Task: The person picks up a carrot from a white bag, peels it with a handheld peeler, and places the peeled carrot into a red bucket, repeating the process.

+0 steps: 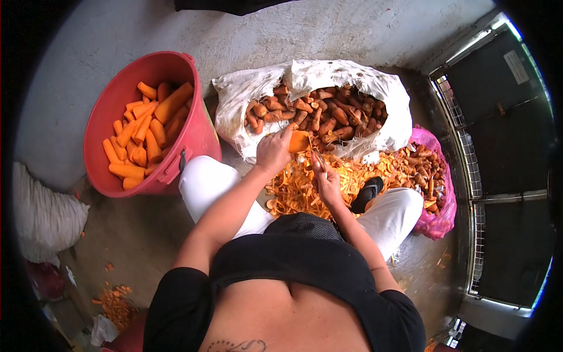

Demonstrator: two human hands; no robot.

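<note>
My left hand (274, 149) is closed around a carrot (299, 141) whose bright orange side is bare of skin. Just to the right, my right hand (328, 185) grips a thin peeler (318, 157), its head close to the carrot's end; the fingers partly hide it. Below both hands spreads a heap of orange peelings (299, 188) on the floor. Behind them lies a torn white sack (234, 111), open toward me and full of unpeeled, brownish carrots (337, 114).
A red bucket (205, 120) of peeled carrots (141, 132) stands at the left. To the right sits a pink bag (450, 205) with carrot ends and scraps. A white sack (47, 214) rests at far left, and a dark metal door (504, 141) borders the right.
</note>
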